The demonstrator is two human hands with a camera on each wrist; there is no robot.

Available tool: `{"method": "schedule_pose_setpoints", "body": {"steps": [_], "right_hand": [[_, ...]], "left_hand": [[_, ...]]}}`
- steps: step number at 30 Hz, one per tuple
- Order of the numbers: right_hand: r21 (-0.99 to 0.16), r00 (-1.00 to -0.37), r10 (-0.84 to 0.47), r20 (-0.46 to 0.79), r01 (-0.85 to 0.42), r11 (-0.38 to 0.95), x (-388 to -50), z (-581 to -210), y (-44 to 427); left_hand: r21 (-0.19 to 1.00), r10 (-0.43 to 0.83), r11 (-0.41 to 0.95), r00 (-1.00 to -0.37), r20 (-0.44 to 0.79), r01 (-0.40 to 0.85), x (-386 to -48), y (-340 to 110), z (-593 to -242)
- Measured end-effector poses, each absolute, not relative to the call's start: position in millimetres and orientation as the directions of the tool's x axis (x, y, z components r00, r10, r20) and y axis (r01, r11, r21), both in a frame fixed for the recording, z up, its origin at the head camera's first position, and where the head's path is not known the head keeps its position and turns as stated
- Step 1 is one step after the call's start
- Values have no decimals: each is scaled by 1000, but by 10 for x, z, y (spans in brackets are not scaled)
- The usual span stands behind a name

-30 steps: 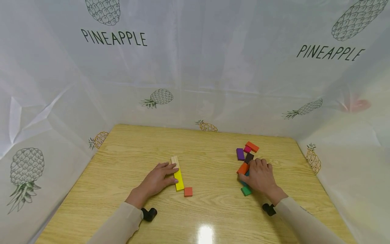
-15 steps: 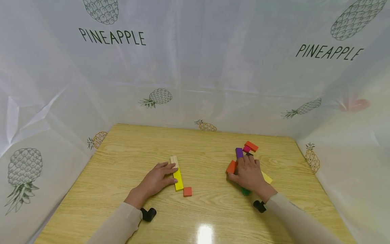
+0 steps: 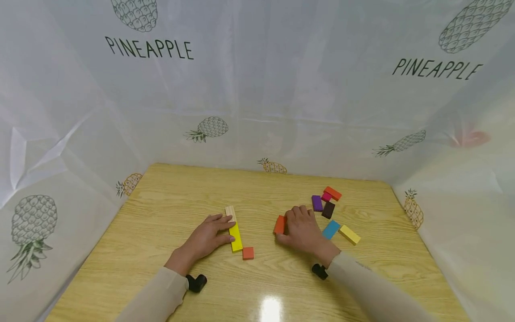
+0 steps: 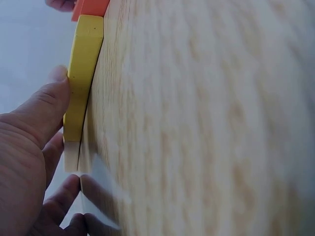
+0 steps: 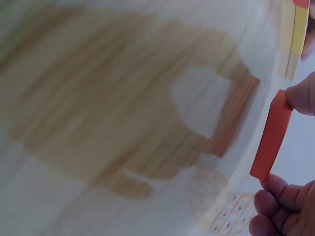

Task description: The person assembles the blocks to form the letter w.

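My left hand rests on a row of wooden blocks on the table, its fingers loosely extended. The thumb touches the yellow block, and fingers reach over the plain wood block in line behind it. An orange-red square block sits at the yellow block's near end. My right hand pinches an orange-red rectangular block by its two ends, between thumb and fingers. In the right wrist view that orange-red rectangular block is held just above the table, apart from its reflection.
On the right lie a blue block, a pale yellow block, a dark brown block, a purple block, a pink block and another orange-red block. A pineapple-print sheet surrounds the table.
My right hand has taken the orange-red rectangular block from the right group and carried it left. The blue block is uncovered; the green block is now hidden. My left hand has stayed still.
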State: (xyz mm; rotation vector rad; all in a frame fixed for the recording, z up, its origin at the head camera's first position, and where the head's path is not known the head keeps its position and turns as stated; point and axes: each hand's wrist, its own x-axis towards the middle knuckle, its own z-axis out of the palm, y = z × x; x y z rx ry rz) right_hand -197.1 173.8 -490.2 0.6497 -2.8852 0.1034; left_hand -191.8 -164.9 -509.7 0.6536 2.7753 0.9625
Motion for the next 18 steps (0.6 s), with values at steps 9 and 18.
{"method": "schedule_pose_setpoints", "body": {"steps": [9,18], "right_hand": [[-38,-852,-491,184,-505,862,-1912,-4910,1477],[-16,-821,-546,167,-555,831,-1876,-4962,1365]], "left_hand": [[616,432,709,-902,7,344,-1919,-1652,-5091],[608,433,707,-901,32,362,-1919,-1644,-5103]]}}
